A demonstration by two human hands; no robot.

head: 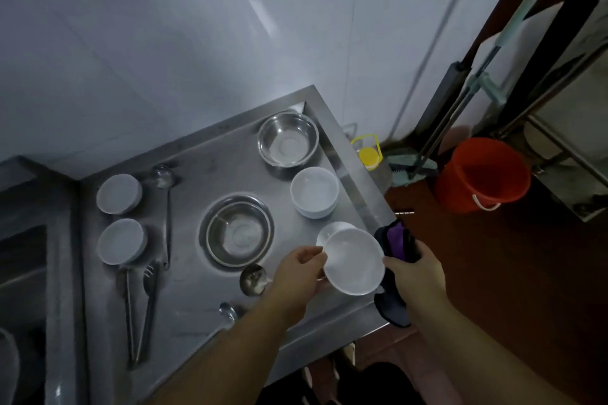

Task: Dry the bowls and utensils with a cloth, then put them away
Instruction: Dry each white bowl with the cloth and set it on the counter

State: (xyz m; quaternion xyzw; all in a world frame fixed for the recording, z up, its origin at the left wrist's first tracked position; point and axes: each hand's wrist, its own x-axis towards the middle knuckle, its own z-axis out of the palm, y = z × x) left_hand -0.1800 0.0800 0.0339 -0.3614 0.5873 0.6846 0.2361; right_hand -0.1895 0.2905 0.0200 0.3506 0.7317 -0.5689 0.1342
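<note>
White bowl point(354, 261) between both hands' fingers point(314, 260)

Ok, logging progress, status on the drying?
Left hand holds white bowl. Right hand grips cloth at its rim. Other bowls, utensils wait on counter. Nothing blocking.

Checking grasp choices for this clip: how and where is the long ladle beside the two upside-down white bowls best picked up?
Grip the ladle at mid-handle, fingers coming down from above and pinching across it. It lies flat on the steel counter, scoop toward the wall, handle slim and straight. Its lower end lies close beside the fork; mid-handle has bare counter on both sides.
</note>
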